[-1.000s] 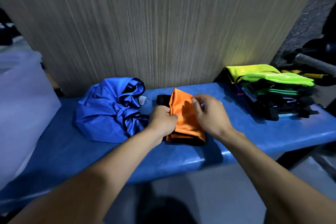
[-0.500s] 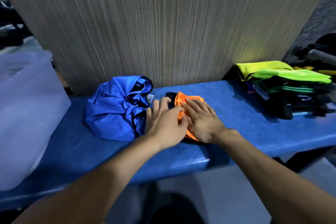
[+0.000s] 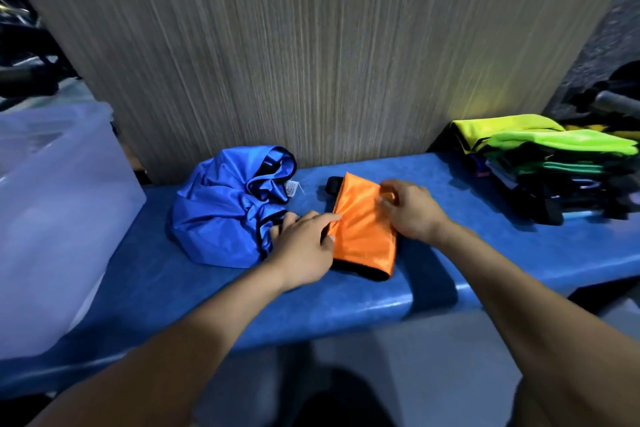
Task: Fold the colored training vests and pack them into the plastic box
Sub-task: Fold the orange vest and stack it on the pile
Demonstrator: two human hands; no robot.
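Blue bench: orange vest is pinned by flat, open left hand while right hand fingers pinch its edge, squaring the fold.

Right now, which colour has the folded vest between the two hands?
Orange, with black trim; the folded vest shows best in the head view.
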